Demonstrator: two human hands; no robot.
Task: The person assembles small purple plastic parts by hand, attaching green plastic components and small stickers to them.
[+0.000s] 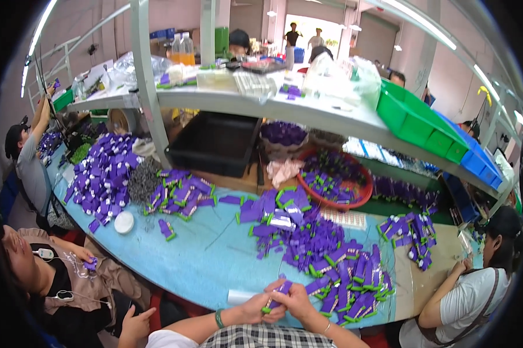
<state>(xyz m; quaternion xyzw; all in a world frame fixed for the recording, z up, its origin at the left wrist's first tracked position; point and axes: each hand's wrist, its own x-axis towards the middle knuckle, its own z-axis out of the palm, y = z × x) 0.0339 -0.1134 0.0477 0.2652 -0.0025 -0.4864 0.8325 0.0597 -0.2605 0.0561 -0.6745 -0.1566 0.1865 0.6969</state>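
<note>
Near the front edge of the blue table, my left hand (pixel 258 308) and my right hand (pixel 297 301) come together around a small flat purple plastic piece with green ends (pixel 280 289). The left fingers wrap it from below, while the right thumb and fingers press on it. Part of the piece is hidden by the fingers. Right of my hands lies a heap of similar purple and green pieces (pixel 354 281). Beyond it spreads a pile of plain purple parts (pixel 314 235). A pale clear strip (pixel 238 297) is by my left wrist.
A red basket (pixel 368 194) of purple parts and a black bin (pixel 212 139) stand at the back, under a white shelf (pixel 226 103). More purple piles (pixel 106 174) and a round white lid (pixel 124 222) lie left. Co-workers sit close at left (pixel 64 272) and right (pixel 470 290).
</note>
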